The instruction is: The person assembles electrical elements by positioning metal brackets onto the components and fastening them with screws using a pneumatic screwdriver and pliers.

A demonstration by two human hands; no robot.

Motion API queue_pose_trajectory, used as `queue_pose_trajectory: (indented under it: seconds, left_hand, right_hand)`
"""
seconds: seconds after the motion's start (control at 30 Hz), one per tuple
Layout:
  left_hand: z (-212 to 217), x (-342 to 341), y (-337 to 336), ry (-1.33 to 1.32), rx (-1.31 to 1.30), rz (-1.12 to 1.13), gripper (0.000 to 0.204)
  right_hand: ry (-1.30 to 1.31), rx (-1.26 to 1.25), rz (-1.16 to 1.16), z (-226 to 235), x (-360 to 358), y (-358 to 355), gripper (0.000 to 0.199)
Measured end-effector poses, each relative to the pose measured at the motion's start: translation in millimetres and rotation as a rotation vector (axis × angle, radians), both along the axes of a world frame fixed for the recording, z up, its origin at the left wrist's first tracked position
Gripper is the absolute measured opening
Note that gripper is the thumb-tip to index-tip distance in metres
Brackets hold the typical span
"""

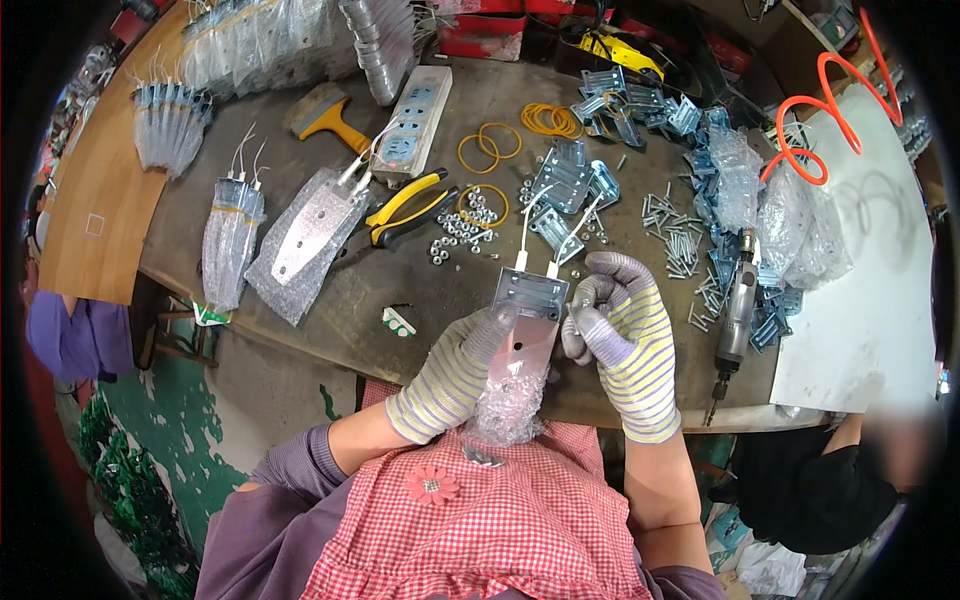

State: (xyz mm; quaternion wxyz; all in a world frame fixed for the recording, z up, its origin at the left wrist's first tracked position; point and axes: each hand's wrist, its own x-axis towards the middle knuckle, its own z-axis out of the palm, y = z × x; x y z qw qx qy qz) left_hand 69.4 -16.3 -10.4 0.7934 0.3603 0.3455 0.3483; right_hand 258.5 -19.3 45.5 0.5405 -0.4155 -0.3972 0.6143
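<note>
Dark metal workbench | strewn screws, pliers | both gloved hands clamped on bracket

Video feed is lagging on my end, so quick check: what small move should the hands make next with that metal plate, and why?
Probably slide the metal plate further down into the bubble-wrap sleeve. The left hand holds plate and sleeve together, the right hand steadies the bracket end, and the upper half with its two white leads is outside the wrap.
</note>
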Motion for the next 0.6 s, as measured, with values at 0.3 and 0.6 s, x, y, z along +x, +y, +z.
queue_pose_trajectory:
  seconds: [0.3,0.6]
  left_hand:
    - [25.0,-2.3,-5.2,0.022,-0.072,0.047,0.051]
    - [16.2,-3.1,0.9,-0.003,-0.044,0.011,0.053]
  right_hand:
    - [-0.116,-0.032,-0.069,8.8,-6.2,-2.6,0.049]
    - [-0.777,0.678,-0.327,-7.1,-12.1,7.8,0.025]
